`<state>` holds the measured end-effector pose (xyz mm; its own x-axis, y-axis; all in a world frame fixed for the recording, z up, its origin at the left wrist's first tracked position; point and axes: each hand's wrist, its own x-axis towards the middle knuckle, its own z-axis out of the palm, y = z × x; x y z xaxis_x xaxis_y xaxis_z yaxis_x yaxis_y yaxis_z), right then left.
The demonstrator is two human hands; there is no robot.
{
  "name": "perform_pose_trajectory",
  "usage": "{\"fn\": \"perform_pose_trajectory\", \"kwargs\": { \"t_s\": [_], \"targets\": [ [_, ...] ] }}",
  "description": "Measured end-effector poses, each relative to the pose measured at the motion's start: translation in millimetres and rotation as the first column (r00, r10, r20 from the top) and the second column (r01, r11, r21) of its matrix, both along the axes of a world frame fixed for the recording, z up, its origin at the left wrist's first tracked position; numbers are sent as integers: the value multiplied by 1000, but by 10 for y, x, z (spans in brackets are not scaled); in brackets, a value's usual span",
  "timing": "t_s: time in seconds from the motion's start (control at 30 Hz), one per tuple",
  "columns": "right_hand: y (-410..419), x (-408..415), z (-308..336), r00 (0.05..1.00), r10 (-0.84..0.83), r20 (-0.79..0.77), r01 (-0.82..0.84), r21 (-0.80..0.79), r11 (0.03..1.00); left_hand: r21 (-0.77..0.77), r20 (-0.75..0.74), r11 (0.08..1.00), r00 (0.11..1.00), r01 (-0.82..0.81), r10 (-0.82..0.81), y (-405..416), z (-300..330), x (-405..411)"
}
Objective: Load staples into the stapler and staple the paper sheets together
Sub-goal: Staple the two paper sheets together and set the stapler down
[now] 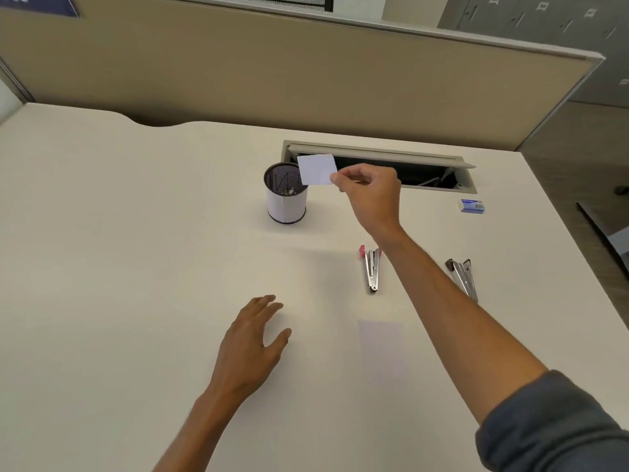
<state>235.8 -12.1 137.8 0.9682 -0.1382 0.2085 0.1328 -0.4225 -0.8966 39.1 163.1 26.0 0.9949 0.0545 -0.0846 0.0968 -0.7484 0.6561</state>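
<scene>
Right hand point(369, 195) pinching paper slip point(316, 169) above cup point(286, 195) rim, left hand point(253, 338) spread

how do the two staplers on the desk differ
The pink stapler has a pink end and lies nearly straight, pointing away from the person; the dark stapler has a dark brown end and lies slanted. The pink one sits left of the right forearm, the dark one right of it. Both lie untouched on the desk, showing bare metal.
</scene>
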Motion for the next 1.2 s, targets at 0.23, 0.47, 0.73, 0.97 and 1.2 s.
{"fn": "perform_pose_trajectory", "kwargs": {
  "t_s": [0.23,0.47,0.73,0.97,1.2],
  "targets": [
    [214,409,-139,997,5,-81,-19,-176,984,-38,-25,999,1000,5,-6,38,-104,-36],
    [306,521,-226,992,42,-121,-82,-347,934,-26,-4,1000,1000,16,-16,21,-119,-64],
    [243,460,-224,988,123,-95,-148,-329,933,7,3,999,999,38,-38,-5,-130,-86],
    [-180,45,-257,989,134,-67,-148,-305,941,51,-28,998,999,47,-46,-52,-94,-91],
    [-767,-438,-285,994,91,-56,-102,-252,962,86,-48,995,998,51,-47,-218,-25,-194]
  ]
}}
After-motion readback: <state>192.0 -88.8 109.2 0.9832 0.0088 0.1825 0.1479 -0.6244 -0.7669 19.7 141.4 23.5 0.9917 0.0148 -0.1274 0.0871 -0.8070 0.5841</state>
